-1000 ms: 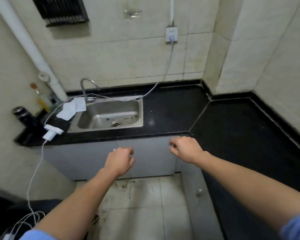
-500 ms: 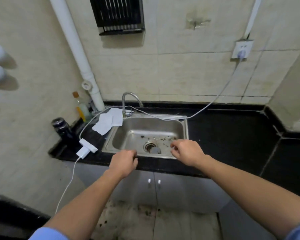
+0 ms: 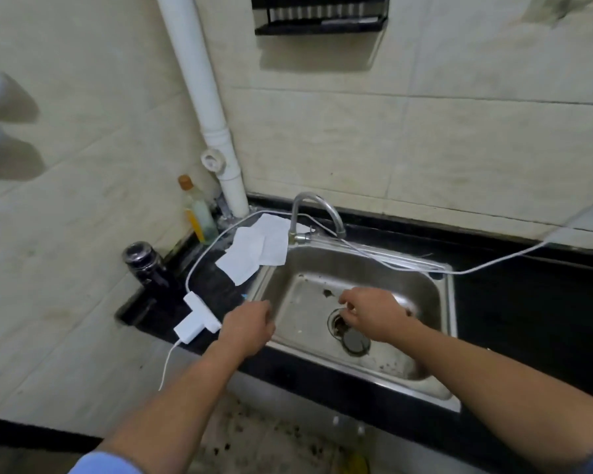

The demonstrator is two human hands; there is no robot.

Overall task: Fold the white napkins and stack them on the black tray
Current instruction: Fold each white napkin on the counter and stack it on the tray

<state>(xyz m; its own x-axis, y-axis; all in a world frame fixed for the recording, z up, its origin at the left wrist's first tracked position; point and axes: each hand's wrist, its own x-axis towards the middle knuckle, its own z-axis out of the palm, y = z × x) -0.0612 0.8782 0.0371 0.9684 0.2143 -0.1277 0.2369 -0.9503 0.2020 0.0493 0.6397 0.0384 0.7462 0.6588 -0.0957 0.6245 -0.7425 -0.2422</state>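
Observation:
Two or three white napkins (image 3: 254,249) lie overlapping on the black counter at the sink's far-left corner, one corner hanging over the sink rim. A dark flat surface (image 3: 216,285) beside them may be the black tray; I cannot tell. My left hand (image 3: 249,328) hovers over the sink's left rim with fingers loosely curled, holding nothing. My right hand (image 3: 374,313) hangs over the sink basin, fingers loosely curled and empty. Both hands are short of the napkins.
A steel sink (image 3: 445,302) with a curved tap (image 3: 314,213) sits in the black counter (image 3: 528,309). A white charger block (image 3: 196,319) and cable cross the counter. A black flask (image 3: 144,265) and a bottle (image 3: 197,210) stand at the left by a white pipe (image 3: 209,107).
I have stepped closer and turned left, so the sink and napkins now fill the view. Both hands moved forward from in front of the cabinet to above the sink.

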